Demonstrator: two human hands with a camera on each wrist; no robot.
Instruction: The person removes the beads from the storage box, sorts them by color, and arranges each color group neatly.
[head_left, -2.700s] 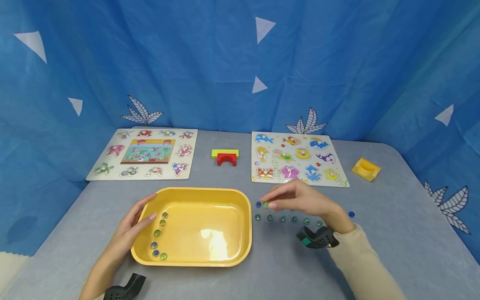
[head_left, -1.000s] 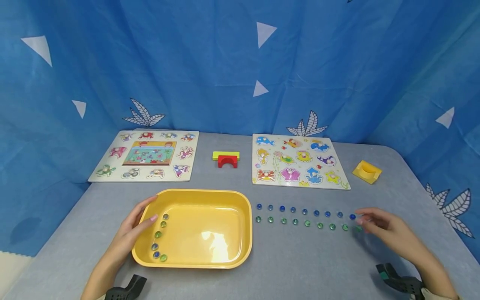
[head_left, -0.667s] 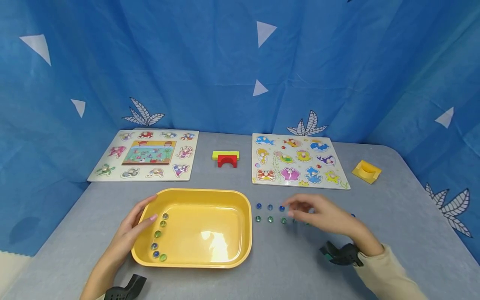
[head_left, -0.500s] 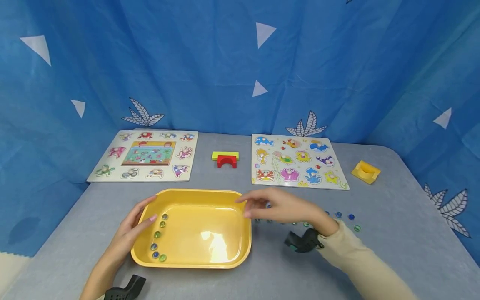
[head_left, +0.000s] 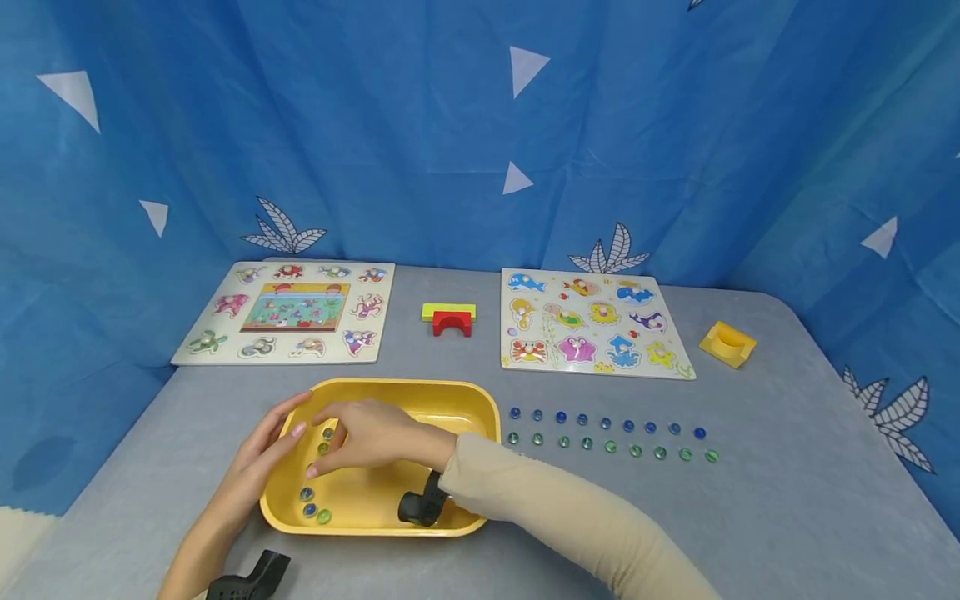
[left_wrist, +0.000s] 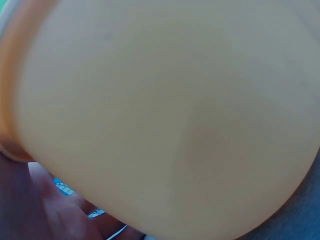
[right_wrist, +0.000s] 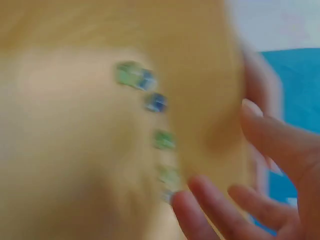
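A yellow tray (head_left: pixel 427 528) sits at the left front of the table. My left hand (head_left: pixel 251 475) grips its left rim, thumb over the inside edge and fingers outside; the left wrist view is mostly filled by the tray's wall (left_wrist: pixel 165 115). Several glass marbles lie along the tray's left side, among them blue marbles (head_left: pixel 307 494) and a light green marble (head_left: pixel 323 517). My right hand (head_left: pixel 371 433) hovers low over them, thumb and fingers spread. Blurred in the right wrist view, a green marble (right_wrist: pixel 164 139) shows between thumb and fingertips, touched by neither.
Right of the tray run two rows of marbles, a blue row (head_left: pixel 606 423) behind a green row (head_left: pixel 611 447). Puzzle boards stand behind, a left board (head_left: pixel 225 333) and a right board (head_left: pixel 495 363). A red arch block (head_left: pixel 452 317), a yellow-green block (head_left: pixel 431 310) and a yellow block (head_left: pixel 727 343) lie farther back.
The right hand set a green marble at the right end of the front row, then swept left across the table into the tray. The left hand stays on the rim.
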